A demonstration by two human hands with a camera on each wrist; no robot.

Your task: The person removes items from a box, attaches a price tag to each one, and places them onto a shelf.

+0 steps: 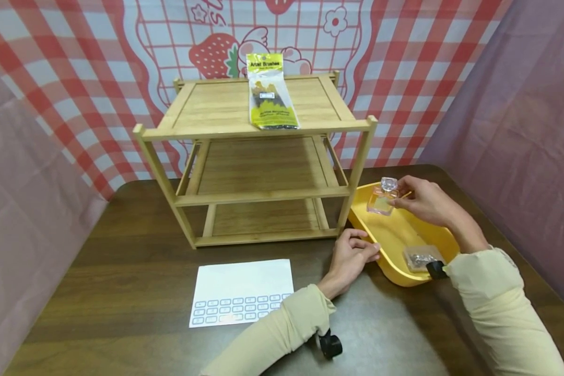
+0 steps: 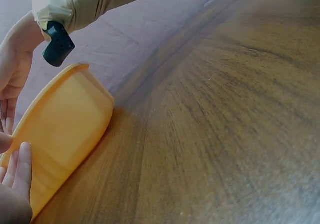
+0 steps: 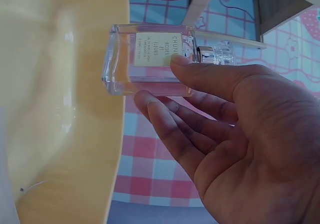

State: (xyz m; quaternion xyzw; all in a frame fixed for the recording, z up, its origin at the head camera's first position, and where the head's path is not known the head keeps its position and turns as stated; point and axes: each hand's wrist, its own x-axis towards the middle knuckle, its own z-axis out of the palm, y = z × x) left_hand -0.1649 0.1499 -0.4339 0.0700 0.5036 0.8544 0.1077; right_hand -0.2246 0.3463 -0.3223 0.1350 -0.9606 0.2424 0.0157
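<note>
My right hand (image 1: 425, 201) holds a clear glass perfume bottle (image 1: 380, 201) above the far end of a yellow plastic bin (image 1: 373, 230). In the right wrist view, the thumb lies across the pale label of the bottle (image 3: 152, 53), with fingers behind and below it. A faceted clear cap tops the bottle. At the bin's near-left side, my left hand (image 1: 351, 259) pinches the rim; in the left wrist view its fingers (image 2: 22, 171) lie against the outer wall. A small clear packet (image 1: 422, 258) with silvery contents lies inside the bin.
A three-tier wooden shelf (image 1: 263, 194) stands left of the bin. On its top tier lies an Artist Brushes packet (image 1: 270, 94). A white sheet with rows of blue-outlined boxes (image 1: 244, 282) is on the brown table (image 1: 122, 271). Checked cloth (image 1: 404, 78) hangs behind.
</note>
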